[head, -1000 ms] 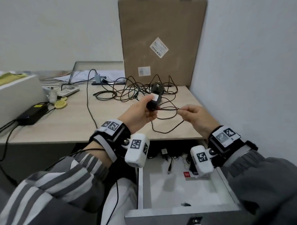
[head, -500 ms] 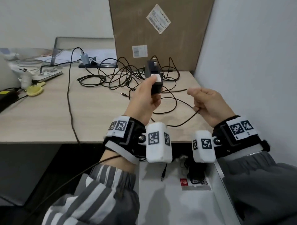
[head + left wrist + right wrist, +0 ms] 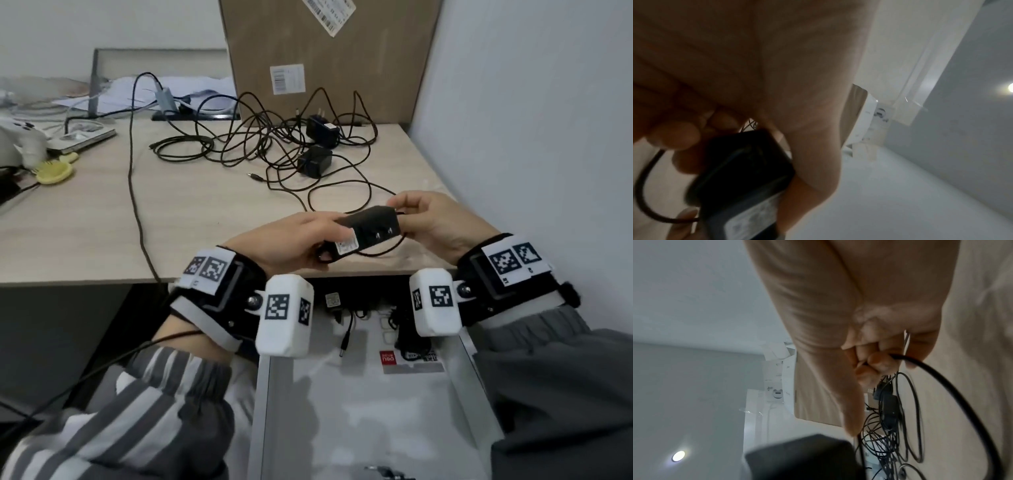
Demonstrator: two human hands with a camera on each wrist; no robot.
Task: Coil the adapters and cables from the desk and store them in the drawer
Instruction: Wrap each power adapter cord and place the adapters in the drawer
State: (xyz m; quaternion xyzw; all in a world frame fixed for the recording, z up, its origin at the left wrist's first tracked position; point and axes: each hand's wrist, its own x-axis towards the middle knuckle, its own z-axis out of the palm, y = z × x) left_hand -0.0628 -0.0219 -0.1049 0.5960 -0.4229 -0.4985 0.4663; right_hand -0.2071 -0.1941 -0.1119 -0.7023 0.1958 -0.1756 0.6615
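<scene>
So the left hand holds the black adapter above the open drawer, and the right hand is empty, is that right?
Not quite. The left hand does hold the black adapter above the open drawer, but the right hand is not empty: it pinches the adapter's cable, as the right wrist view shows.

Cable tangle (image 3: 274, 144) on the desk (image 3: 102, 219) — cardboard box (image 3: 329, 58) behind it, open drawer (image 3: 370, 411) below the front edge.

The left hand (image 3: 760, 78) fills most of the frame, its fingers (image 3: 676, 134) curled around a black adapter (image 3: 740, 172). A dark cable (image 3: 645, 191) loops out beside it. Pale wall lies beyond.
</scene>
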